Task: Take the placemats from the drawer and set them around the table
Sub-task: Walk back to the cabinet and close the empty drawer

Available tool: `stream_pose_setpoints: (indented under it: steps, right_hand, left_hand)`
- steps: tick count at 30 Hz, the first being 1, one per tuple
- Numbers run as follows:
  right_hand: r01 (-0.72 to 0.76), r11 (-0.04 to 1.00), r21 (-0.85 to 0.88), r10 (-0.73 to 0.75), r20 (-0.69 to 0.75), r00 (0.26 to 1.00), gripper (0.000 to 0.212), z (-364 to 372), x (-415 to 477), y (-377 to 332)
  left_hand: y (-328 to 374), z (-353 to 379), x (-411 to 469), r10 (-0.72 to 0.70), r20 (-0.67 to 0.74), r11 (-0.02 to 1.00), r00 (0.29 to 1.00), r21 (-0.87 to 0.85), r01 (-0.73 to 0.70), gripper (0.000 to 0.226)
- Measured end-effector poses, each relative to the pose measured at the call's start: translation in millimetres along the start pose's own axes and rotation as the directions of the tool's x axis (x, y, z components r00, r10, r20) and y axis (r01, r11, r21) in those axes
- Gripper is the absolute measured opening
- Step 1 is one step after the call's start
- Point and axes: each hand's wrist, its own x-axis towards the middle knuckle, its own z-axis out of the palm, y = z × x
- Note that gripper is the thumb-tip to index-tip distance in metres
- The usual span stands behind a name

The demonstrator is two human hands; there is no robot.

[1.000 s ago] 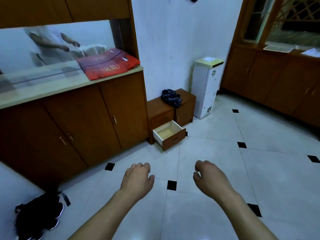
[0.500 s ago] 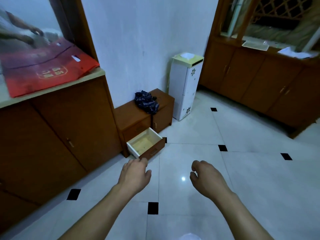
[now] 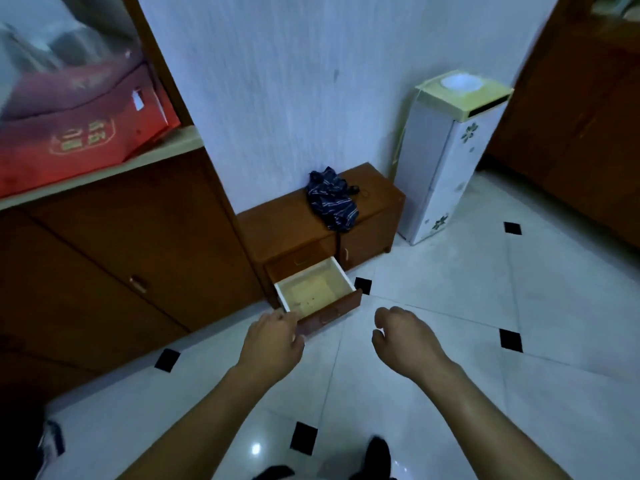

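**Closing on the open drawer, nothing in hand yet**

Since the earlier frames the view has drawn much nearer the low cabinet: the drawer that sat well ahead of the hands now lies just beyond them, and the tall sideboard has slid off to the left edge.

Nearest, at the bottom of the view, the tips of dark shoes [image 3: 377, 455] show on the white tiled floor [image 3: 450, 410] with its small black diamonds. Above them both bare forearms reach forward. The left hand [image 3: 273, 341] has its fingers loosely curled downward and holds nothing; its knuckles overlap the near left corner of the open drawer [image 3: 317, 292] in the view, though whether they touch it I cannot tell. The right hand [image 3: 403, 336] is also loosely curled and empty, just right of the drawer front.

The drawer stands pulled out of the low wooden cabinet [image 3: 287, 223]. Its pale floor looks bare apart from a yellowish flat sheet that may be a placemat or only a liner; the blur leaves that open. A dark striped cloth [image 3: 332, 200] lies bundled on the cabinet top. Beyond it stands a white floral-printed unit [image 3: 443, 168] against the wall, and a red box [image 3: 86, 133] sits on the sideboard counter at far left.

By my reading the task is at its start: the drawer is open, no mat has been lifted, and no table is in view.
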Motion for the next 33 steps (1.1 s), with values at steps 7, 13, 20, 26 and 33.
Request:
stream_pose_setpoints:
  steps: [7, 13, 20, 26, 33]
  right_hand:
    - [0.186, 0.982, 0.03, -0.188, 0.157, 0.969, 0.016, 7, 123, 5]
    - [0.182, 0.982, 0.039, -0.186, 0.266, 0.946, 0.015, 31, 212, 18]
    - [0.116, 0.993, -0.004, -0.107, 0.356, 0.928, 0.011, 59, 298, 61]
    - [0.127, 0.991, 0.03, -0.123, 0.548, 0.827, 0.021, 113, 379, 100]
    - [0.169, 0.984, 0.048, -0.151, 0.72, 0.677, 0.025, 196, 490, 152]
  left_hand:
    - [-5, 9, 80, -0.159, -0.011, 0.986, 0.987, -0.048, 0.158, 0.03]
    - [-23, 48, 173, -0.177, 0.054, 0.983, 0.983, -0.049, 0.179, 0.028]
    - [-32, 90, 274, -0.132, 0.166, 0.991, 0.977, 0.039, 0.128, 0.025]
    - [-32, 138, 337, -0.228, 0.25, 0.973, 0.941, 0.085, 0.213, 0.028]
    - [-28, 230, 410, -0.458, 0.307, 0.884, 0.834, 0.058, 0.464, 0.031]
